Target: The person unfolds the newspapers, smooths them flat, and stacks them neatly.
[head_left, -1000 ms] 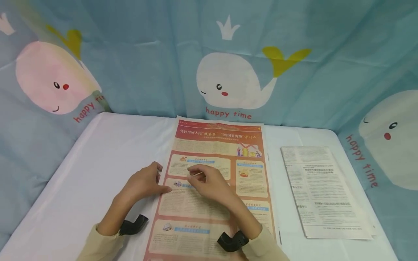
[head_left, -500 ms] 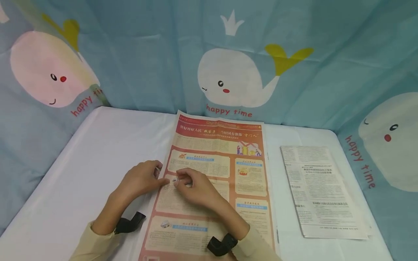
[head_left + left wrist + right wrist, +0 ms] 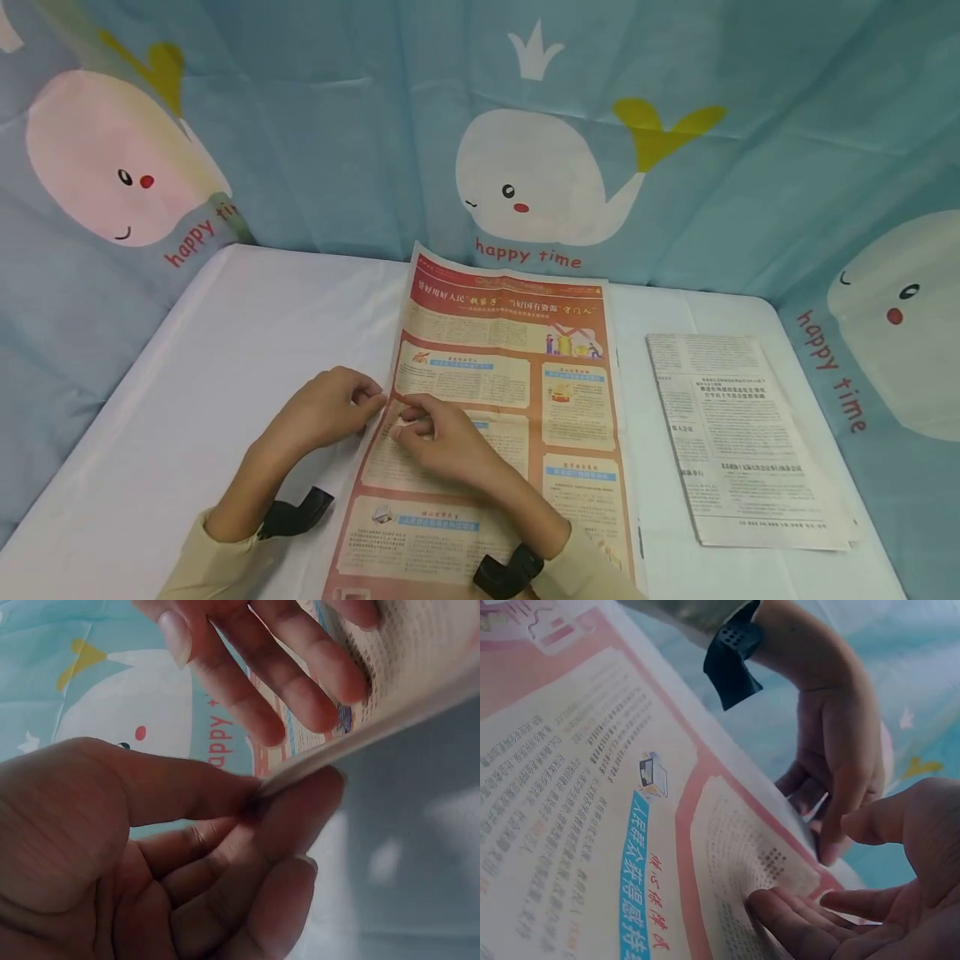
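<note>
A printed newspaper point(image 3: 577, 408) with red and orange borders lies lengthwise on the table. My left hand point(image 3: 318, 412) pinches its left edge. In the left wrist view, thumb and index finger meet on the newspaper edge point(image 3: 390, 724), which bends up off the white cloth. Just to the right, my right hand point(image 3: 450, 446) is over the page close to that edge. Its fingers point(image 3: 300, 697) are loosely extended with the tips against the printed side. In the right wrist view, the thumb of the right hand point(image 3: 900, 877) stands apart from its fingers.
A folded stack of black-and-white newspapers point(image 3: 750, 442) lies at the right of the table. White cloth point(image 3: 210, 400) covers the tabletop. Behind and at both sides hangs a blue curtain point(image 3: 337, 167) with whales. Both wrists carry black camera mounts point(image 3: 296, 514).
My right hand has moved left toward the left hand and the page edge. The left hand now pinches the edge, and the newspaper's upper left corner has shifted slightly up and right.
</note>
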Demonstrator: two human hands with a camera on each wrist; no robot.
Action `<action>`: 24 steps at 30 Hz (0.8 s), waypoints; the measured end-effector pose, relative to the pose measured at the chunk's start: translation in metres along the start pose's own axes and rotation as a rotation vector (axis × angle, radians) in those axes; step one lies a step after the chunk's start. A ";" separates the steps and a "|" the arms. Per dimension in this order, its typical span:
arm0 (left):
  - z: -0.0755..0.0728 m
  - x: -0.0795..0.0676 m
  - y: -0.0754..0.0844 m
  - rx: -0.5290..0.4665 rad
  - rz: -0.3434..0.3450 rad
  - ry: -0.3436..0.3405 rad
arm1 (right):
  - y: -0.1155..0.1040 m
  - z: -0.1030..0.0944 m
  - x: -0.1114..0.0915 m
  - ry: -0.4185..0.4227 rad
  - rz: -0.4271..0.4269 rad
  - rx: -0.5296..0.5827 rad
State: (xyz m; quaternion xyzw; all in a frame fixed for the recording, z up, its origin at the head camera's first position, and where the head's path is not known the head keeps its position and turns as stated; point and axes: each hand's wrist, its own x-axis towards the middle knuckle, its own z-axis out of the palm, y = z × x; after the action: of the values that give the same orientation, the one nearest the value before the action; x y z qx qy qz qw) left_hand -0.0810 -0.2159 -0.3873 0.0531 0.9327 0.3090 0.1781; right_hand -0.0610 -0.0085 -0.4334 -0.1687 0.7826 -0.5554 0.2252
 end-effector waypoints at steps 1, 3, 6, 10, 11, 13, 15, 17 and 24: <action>0.000 0.001 -0.001 -0.012 0.005 -0.010 | 0.000 0.001 0.000 0.002 -0.002 0.004; 0.000 0.004 -0.003 -0.048 0.024 -0.030 | 0.001 0.002 0.000 0.011 -0.005 0.010; 0.001 0.008 -0.008 -0.117 0.055 -0.055 | 0.002 0.003 0.000 0.041 -0.019 0.012; 0.002 0.010 -0.012 -0.207 0.053 -0.090 | 0.002 0.004 -0.001 0.086 -0.038 0.007; 0.002 0.011 -0.013 -0.218 0.053 -0.096 | 0.002 0.004 -0.001 0.092 -0.040 0.008; 0.003 0.012 -0.013 -0.232 0.063 -0.106 | 0.002 0.003 -0.001 0.099 -0.045 0.013; 0.005 0.013 -0.013 -0.236 0.077 -0.108 | 0.001 0.002 -0.001 0.099 -0.045 0.020; 0.006 0.014 -0.012 -0.237 0.086 -0.107 | 0.001 0.001 -0.002 0.097 -0.035 0.022; 0.013 0.017 -0.011 -0.236 0.093 -0.110 | 0.003 0.001 -0.004 0.096 -0.029 0.022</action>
State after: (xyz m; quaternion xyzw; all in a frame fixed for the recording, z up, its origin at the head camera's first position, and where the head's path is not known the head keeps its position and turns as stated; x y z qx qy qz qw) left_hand -0.0918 -0.2143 -0.4089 0.0918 0.8751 0.4212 0.2196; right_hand -0.0575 -0.0062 -0.4359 -0.1506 0.7837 -0.5748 0.1810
